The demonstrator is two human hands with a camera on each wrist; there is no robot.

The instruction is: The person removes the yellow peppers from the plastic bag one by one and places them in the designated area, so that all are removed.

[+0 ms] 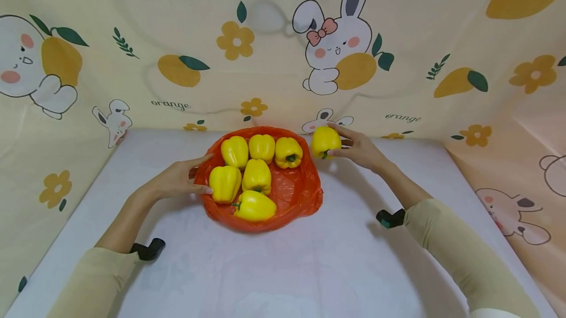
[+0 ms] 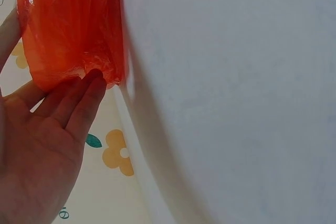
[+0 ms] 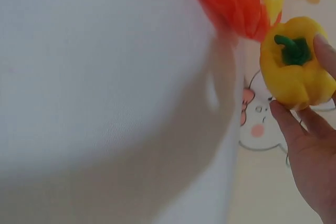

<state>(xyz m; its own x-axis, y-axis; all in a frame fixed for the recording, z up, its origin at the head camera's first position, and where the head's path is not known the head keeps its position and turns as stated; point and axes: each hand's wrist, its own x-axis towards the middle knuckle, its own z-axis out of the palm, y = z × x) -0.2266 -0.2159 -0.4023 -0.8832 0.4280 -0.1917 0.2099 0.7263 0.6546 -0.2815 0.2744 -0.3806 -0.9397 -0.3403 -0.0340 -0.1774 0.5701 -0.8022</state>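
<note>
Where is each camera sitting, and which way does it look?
Head: on the person's head, looking forward and down at yellow peppers in a red bag; the left grip, right grip and sleeves show.
Left wrist: on that wrist, looking at the bag's side; only the left grip shows.
Right wrist: on that wrist, looking at the held pepper near the bag; only the right grip shows.
Shared: head and right wrist show the held pepper.

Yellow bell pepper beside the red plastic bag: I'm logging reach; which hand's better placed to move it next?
Probably the right hand: it holds the yellow bell pepper; the left hand touches the red plastic bag.
</note>
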